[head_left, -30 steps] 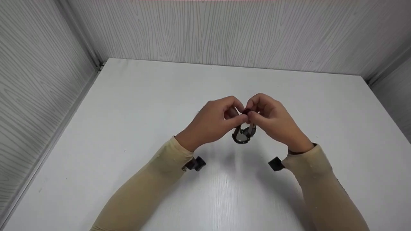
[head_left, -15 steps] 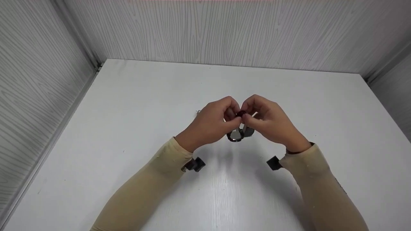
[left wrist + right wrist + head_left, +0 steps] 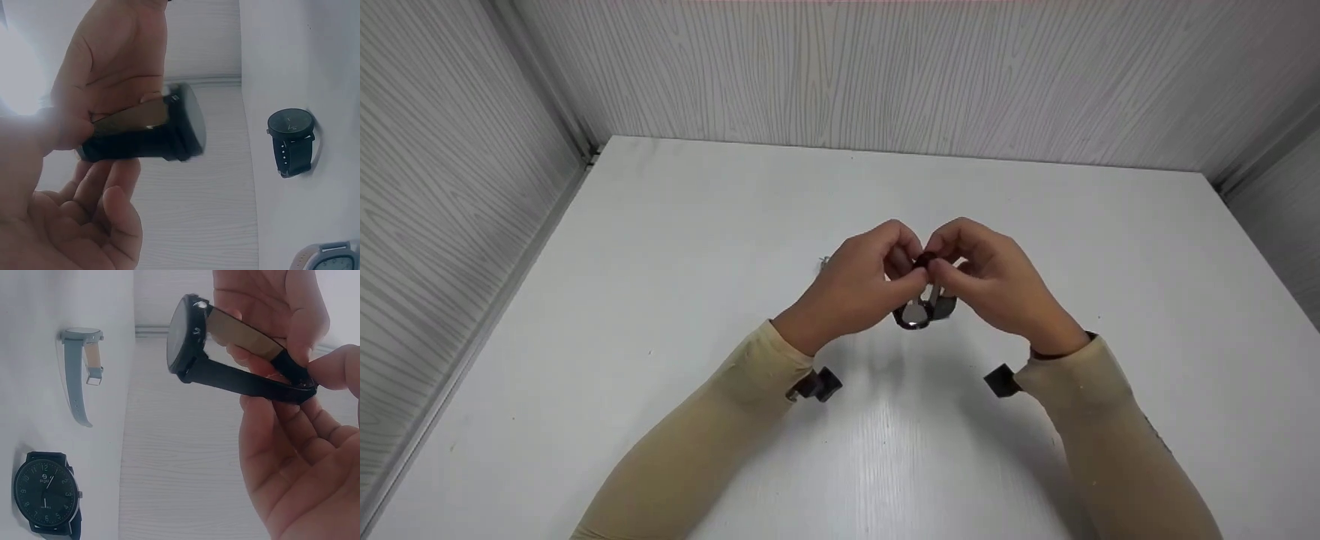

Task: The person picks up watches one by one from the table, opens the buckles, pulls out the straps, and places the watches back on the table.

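Note:
Both hands meet over the table and hold one wristwatch (image 3: 911, 325) with a black strap. The watch case (image 3: 179, 340) hangs below the fingers, and the strap (image 3: 242, 385) is joined in a loop with a tan inner side. My left hand (image 3: 851, 283) pinches the strap end between thumb and fingers. My right hand (image 3: 996, 281) pinches the same end from the other side. Fingers and thumbs hide most of the buckle. In the left wrist view the held watch (image 3: 183, 126) is slightly blurred.
On the white table (image 3: 675, 240) stands a black watch (image 3: 291, 126) with a dark dial. A blue-grey watch (image 3: 73, 363) stands there too, its strap undone. Wood-patterned panels (image 3: 840, 75) wall the table's back and sides. Both wrists carry small black cameras (image 3: 819, 384).
Both hands and the held watch have shifted slightly left. The watch case has turned a little below the fingers. The grip on the strap end is kept.

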A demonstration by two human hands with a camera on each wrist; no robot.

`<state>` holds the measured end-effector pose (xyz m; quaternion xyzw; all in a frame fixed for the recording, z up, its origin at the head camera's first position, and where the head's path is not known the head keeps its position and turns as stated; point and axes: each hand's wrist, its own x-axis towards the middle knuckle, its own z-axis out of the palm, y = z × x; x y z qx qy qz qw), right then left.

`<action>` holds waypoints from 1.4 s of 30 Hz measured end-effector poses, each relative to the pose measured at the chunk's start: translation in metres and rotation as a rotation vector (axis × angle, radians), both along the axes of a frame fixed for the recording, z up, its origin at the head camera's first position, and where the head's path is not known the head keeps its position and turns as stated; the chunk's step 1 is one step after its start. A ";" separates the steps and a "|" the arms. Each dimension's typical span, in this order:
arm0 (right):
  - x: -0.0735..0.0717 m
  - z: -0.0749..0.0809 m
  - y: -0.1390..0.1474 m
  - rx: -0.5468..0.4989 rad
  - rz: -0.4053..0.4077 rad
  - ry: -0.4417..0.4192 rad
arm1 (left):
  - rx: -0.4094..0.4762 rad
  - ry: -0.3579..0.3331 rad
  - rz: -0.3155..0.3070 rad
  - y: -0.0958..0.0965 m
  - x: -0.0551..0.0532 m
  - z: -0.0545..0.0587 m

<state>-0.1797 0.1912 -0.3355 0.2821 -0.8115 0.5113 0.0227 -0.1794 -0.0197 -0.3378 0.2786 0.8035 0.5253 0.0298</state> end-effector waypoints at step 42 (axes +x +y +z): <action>-0.002 -0.003 0.001 0.008 -0.032 0.164 | 0.048 0.120 0.014 -0.001 -0.006 -0.003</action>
